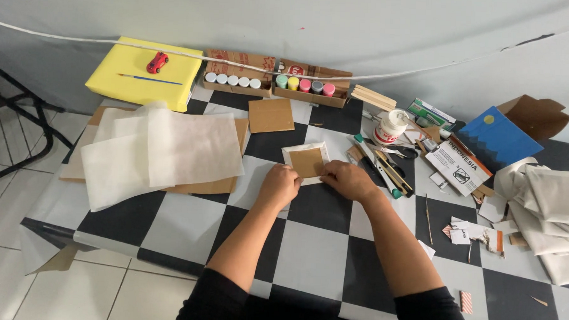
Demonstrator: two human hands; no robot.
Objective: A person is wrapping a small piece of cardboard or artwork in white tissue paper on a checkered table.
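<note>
Fingers of the left hand (278,185) and right hand (349,180) pinch the paper-wrapped cardboard square (306,162) at frame centre, pressing its lower edge flat against the checkered table (313,243).

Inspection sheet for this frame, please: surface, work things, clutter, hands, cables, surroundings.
Surface: checkered table, black and white squares.
Work things: small cardboard square wrapped in white paper, flat on the table.
Clutter: white paper sheets, paint jars, glue bottle, pile of tools, blue card, yellow foam block with a red toy car.
Hands: left hand and right hand both press the square's near edge.
Cables: white cord strung across the back.
Surroundings: grey backdrop, tiled floor.
</note>
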